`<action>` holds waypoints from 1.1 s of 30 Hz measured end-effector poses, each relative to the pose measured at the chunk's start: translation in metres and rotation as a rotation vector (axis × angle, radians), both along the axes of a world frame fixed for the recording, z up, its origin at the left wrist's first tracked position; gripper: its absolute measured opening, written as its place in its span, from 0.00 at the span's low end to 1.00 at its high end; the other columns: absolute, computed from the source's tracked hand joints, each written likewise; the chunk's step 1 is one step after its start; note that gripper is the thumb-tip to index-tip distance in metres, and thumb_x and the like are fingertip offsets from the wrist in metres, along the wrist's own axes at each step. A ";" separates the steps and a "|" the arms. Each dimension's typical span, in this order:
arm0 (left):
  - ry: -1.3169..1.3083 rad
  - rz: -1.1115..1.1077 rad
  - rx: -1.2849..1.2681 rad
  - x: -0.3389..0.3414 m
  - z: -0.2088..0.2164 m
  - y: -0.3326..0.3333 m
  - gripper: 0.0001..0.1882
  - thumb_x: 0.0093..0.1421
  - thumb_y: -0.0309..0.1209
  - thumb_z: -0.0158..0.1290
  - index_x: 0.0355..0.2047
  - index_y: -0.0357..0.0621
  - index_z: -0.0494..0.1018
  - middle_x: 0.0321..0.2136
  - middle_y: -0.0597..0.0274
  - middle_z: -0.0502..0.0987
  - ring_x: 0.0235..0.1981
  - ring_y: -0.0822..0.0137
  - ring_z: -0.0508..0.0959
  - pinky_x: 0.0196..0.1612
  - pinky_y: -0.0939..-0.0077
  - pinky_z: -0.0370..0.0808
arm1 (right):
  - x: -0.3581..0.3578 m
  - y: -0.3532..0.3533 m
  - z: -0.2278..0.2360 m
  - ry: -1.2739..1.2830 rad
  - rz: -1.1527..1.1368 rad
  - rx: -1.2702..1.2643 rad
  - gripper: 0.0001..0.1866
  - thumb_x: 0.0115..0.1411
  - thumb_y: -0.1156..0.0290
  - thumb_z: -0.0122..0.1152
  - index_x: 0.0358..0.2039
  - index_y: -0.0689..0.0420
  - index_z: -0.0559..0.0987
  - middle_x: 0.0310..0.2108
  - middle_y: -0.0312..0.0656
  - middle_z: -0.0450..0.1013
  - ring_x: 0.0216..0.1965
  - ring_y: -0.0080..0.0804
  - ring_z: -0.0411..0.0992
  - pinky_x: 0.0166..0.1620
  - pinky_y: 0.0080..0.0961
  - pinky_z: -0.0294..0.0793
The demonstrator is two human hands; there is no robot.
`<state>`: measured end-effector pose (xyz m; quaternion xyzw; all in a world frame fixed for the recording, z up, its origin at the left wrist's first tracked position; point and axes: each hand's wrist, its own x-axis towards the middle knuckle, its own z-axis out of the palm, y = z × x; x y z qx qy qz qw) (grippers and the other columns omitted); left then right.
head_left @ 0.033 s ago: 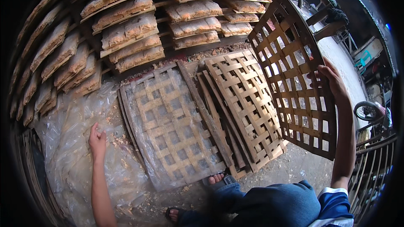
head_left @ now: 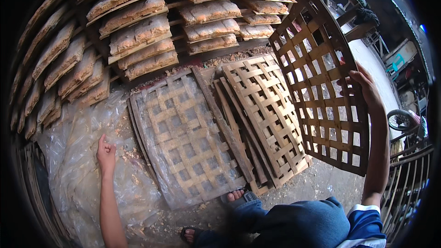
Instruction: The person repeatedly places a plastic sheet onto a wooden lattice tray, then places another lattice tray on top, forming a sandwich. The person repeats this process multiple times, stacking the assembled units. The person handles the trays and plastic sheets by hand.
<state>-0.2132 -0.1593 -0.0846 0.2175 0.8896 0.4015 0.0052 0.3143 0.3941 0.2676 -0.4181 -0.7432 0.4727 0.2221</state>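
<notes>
My right hand (head_left: pixel 366 87) grips the outer edge of a woven bamboo tray (head_left: pixel 317 79), holding it up on its side at the right. My left hand (head_left: pixel 106 155) hovers over crumpled clear plastic sheeting (head_left: pixel 76 156); it looks empty, with the index finger stretched out and the other fingers loosely curled. Between my hands lies another lattice tray (head_left: pixel 186 131), covered with a clear plastic sheet. To its right rests a stack of woven trays (head_left: pixel 262 105) with wooden side bars, its top one bulging upward.
Racks at the back and left carry several tiers of thick, crusty orange-white slabs (head_left: pixel 140 32) on boards. Crumbs are scattered over the concrete floor (head_left: pixel 317 183). My feet stand close to the near edge of the trays. A wheel (head_left: pixel 401 120) and a slatted fence (head_left: pixel 406 188) are at the far right.
</notes>
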 end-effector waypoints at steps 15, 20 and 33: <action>-0.298 -0.069 0.151 0.015 0.009 0.026 0.19 0.70 0.31 0.55 0.59 0.39 0.72 0.32 0.63 0.79 0.30 0.74 0.78 0.33 0.78 0.74 | -0.052 -0.047 0.010 0.136 0.308 -0.155 0.46 0.53 0.52 0.62 0.69 0.63 0.64 0.59 0.55 0.71 0.42 0.47 0.82 0.42 0.40 0.85; -0.457 -0.160 0.169 0.049 0.042 0.051 0.22 0.74 0.42 0.50 0.59 0.39 0.72 0.40 0.60 0.80 0.34 0.73 0.79 0.40 0.76 0.75 | -0.099 -0.053 -0.012 0.219 0.469 -0.229 0.46 0.55 0.52 0.61 0.69 0.66 0.63 0.60 0.57 0.71 0.42 0.47 0.82 0.40 0.38 0.87; -1.081 -0.339 0.646 0.168 0.134 0.147 0.14 0.75 0.38 0.49 0.55 0.45 0.67 0.47 0.56 0.76 0.44 0.62 0.82 0.47 0.59 0.82 | -0.138 -0.055 -0.098 0.363 0.454 -0.538 0.41 0.62 0.57 0.60 0.70 0.63 0.61 0.56 0.59 0.71 0.47 0.47 0.80 0.44 0.45 0.85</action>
